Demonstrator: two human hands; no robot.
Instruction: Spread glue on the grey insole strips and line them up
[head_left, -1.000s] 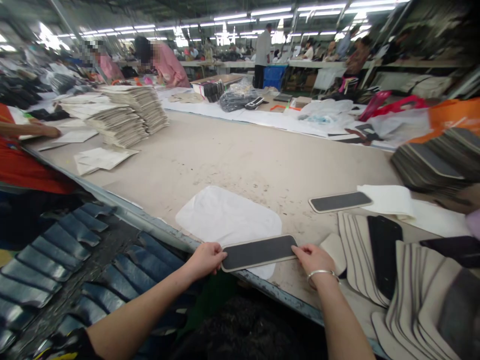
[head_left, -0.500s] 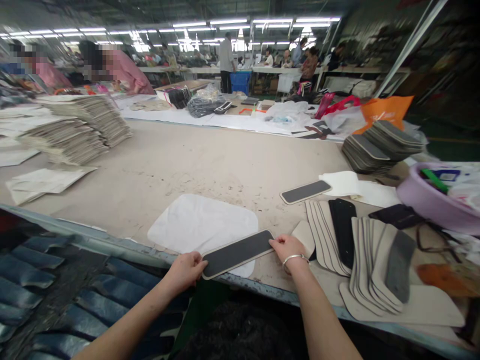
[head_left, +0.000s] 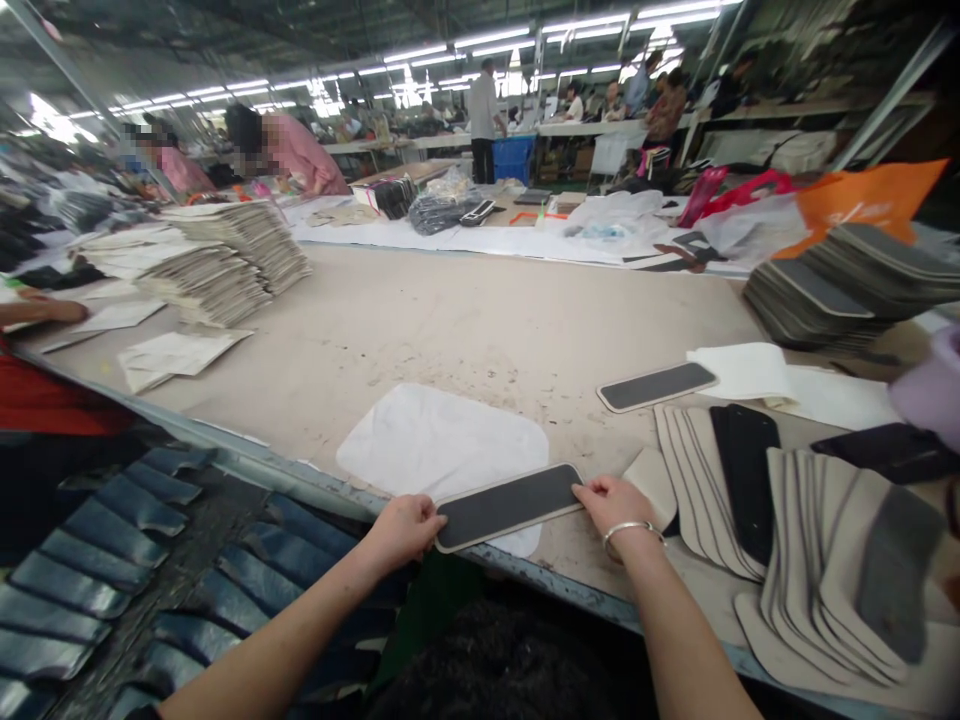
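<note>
Between my hands is a long rounded panel, dark grey with a beige border. My left hand pinches its left end at the table's front edge. At the opposite end, the fingers of my right hand, with a bracelet on the wrist, are closed on the corner. Under and behind the panel lies a white rounded sheet. A similar dark grey panel rests farther back on the table. Right of my right hand, beige panels are fanned out beside a black piece.
More fanned panels lie at the front right. Stacks of pale sheets stand at the left. A grey panel stack and purple basin are on the right. A co-worker's hand is at the far left; blue pieces lie below.
The view has swung left, bringing a co-worker's hand and red clothing into sight. Both my hands keep hold of the same panel, which has hardly moved on the table.
</note>
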